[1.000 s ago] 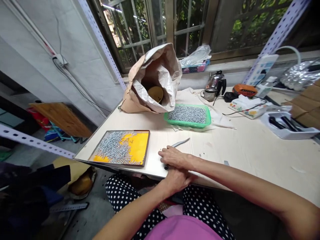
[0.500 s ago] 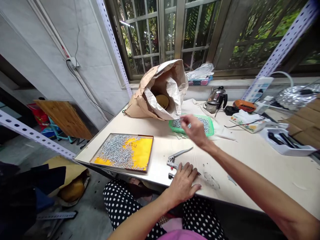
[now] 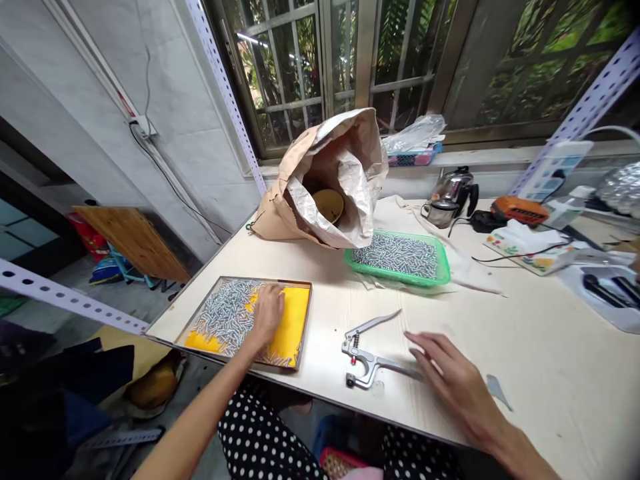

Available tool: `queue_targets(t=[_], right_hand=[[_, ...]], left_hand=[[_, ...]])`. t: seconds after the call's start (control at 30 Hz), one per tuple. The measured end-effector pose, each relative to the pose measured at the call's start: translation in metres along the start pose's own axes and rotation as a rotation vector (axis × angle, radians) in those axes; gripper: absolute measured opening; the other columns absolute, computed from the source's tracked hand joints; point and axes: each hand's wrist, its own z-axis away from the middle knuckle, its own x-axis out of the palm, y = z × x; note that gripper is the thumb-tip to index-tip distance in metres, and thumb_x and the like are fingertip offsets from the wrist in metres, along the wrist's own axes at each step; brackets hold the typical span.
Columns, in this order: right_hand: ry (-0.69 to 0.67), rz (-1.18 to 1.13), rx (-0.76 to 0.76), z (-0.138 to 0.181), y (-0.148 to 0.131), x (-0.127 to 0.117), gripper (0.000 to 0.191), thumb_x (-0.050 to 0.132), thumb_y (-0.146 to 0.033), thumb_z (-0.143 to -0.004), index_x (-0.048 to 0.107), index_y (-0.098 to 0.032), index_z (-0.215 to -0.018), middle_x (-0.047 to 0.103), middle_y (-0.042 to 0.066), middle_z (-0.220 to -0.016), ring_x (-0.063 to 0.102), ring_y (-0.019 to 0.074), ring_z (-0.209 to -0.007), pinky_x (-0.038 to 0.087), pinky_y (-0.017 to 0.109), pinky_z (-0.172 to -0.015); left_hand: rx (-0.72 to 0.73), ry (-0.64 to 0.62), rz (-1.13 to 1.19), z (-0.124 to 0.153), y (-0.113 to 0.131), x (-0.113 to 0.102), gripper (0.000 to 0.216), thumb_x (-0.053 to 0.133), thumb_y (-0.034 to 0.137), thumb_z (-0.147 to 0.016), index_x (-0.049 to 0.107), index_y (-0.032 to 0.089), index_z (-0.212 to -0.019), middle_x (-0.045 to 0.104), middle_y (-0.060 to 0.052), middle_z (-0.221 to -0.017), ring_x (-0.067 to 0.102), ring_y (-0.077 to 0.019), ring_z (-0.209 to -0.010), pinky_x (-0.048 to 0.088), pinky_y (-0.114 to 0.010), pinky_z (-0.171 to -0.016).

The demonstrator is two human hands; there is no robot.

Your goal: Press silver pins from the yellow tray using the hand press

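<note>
My left hand [image 3: 269,311] lies on the yellow tray [image 3: 295,317] at the table's left front, fingers bent down onto the heap of small silver screws [image 3: 227,313]. What the fingers hold, if anything, is hidden. My right hand [image 3: 453,380] hovers open over the table, fingers spread, its tips close to the long handle of the metal hand pliers [image 3: 367,353]. The pliers lie flat near the front edge between my two hands. A green tray [image 3: 398,255] full of silver screws sits farther back.
A brown paper sack [image 3: 327,180] with a bowl inside stands behind the trays. At the back right are a small kettle [image 3: 447,197], an orange tool [image 3: 517,210], cables and a white tray [image 3: 607,293]. A small metal scrap [image 3: 497,390] lies at my right.
My left hand left the pliers and went left onto the yellow tray's screws. My right hand came back from the green tray down to the table beside the pliers. The view shifted a little.
</note>
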Motion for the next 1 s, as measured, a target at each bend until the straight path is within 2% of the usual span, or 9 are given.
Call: queue_targets(t=[0.07,0.13,0.23,0.4,0.53,0.6,0.73,0.87,1.0], right_hand=[[0.067,0.054,0.065,0.033,0.007,0.002,0.028,0.049,-0.031,-0.102,0.065,-0.025,-0.124,0.067,0.005,-0.109,0.068,0.0184,-0.096,0.055,0.029,-0.083],[0.128,0.111,0.128,0.052,0.016,0.003,0.027,0.049,-0.034,-0.102,0.067,-0.024,-0.119,0.068,0.005,-0.106,0.069,0.018,-0.092,0.054,0.03,-0.084],[0.215,0.176,0.191,0.058,0.021,-0.001,0.026,0.051,-0.035,-0.101,0.069,-0.021,-0.114,0.069,0.005,-0.102,0.068,0.0183,-0.09,0.053,0.032,-0.087],[0.287,0.22,0.225,0.06,0.01,-0.009,0.026,0.051,-0.037,-0.1,0.068,-0.02,-0.11,0.071,0.005,-0.099,0.067,0.0203,-0.089,0.051,0.034,-0.09],[0.31,0.26,0.26,0.074,0.006,-0.009,0.026,0.049,-0.036,-0.101,0.068,-0.019,-0.107,0.071,0.006,-0.097,0.067,0.0205,-0.088,0.05,0.034,-0.089],[0.309,0.279,0.259,0.077,0.006,-0.007,0.026,0.048,-0.036,-0.102,0.068,-0.019,-0.107,0.072,0.005,-0.097,0.068,0.0196,-0.087,0.051,0.033,-0.085],[0.321,0.307,0.209,0.074,0.004,-0.006,0.023,0.049,-0.033,-0.102,0.068,-0.02,-0.106,0.072,0.004,-0.094,0.068,0.0176,-0.084,0.051,0.03,-0.083],[0.325,0.289,0.219,0.07,0.001,-0.008,0.021,0.05,-0.03,-0.101,0.067,-0.019,-0.105,0.071,0.004,-0.094,0.067,0.0174,-0.083,0.051,0.031,-0.083],[0.318,0.258,0.254,0.071,-0.001,-0.009,0.019,0.052,-0.029,-0.099,0.067,-0.019,-0.105,0.071,0.005,-0.096,0.067,0.0187,-0.084,0.051,0.033,-0.083]], left_hand=[[-0.006,-0.092,-0.075,-0.019,-0.027,0.003,0.035,0.043,0.009,-0.088,0.071,0.013,-0.109,0.069,-0.015,-0.113,0.06,-0.0292,-0.107,0.049,-0.046,-0.099],[0.023,-0.151,-0.094,-0.029,-0.039,0.006,0.038,0.042,0.006,-0.085,0.071,0.016,-0.108,0.07,-0.012,-0.115,0.059,-0.0267,-0.108,0.048,-0.042,-0.099],[0.06,-0.215,-0.095,-0.031,-0.044,0.006,0.036,0.043,0.007,-0.083,0.072,0.018,-0.101,0.071,-0.01,-0.109,0.059,-0.0248,-0.104,0.048,-0.038,-0.095],[0.118,-0.277,-0.111,-0.019,-0.051,-0.007,0.028,0.044,0.012,-0.087,0.07,0.019,-0.079,0.07,-0.009,-0.086,0.058,-0.026,-0.091,0.048,-0.038,-0.087],[0.181,-0.226,-0.091,-0.019,-0.045,-0.003,0.028,0.046,0.017,-0.091,0.072,0.018,-0.099,0.071,-0.01,-0.104,0.058,-0.0268,-0.1,0.047,-0.04,-0.093],[0.202,-0.246,-0.098,-0.025,-0.036,0.005,0.03,0.045,0.017,-0.092,0.072,0.018,-0.106,0.071,-0.01,-0.11,0.058,-0.0268,-0.105,0.047,-0.04,-0.096],[0.19,-0.302,-0.156,-0.038,-0.02,0.017,0.032,0.045,0.011,-0.088,0.074,0.017,-0.1,0.072,-0.011,-0.105,0.058,-0.0264,-0.104,0.047,-0.039,-0.095],[0.152,-0.298,-0.178,-0.042,-0.022,0.015,0.029,0.046,0.01,-0.085,0.074,0.018,-0.085,0.07,-0.011,-0.09,0.059,-0.026,-0.093,0.048,-0.038,-0.089],[0.128,-0.263,-0.177,-0.041,-0.028,0.011,0.031,0.046,0.012,-0.087,0.074,0.019,-0.1,0.068,-0.011,-0.1,0.057,-0.0268,-0.1,0.048,-0.038,-0.091]])
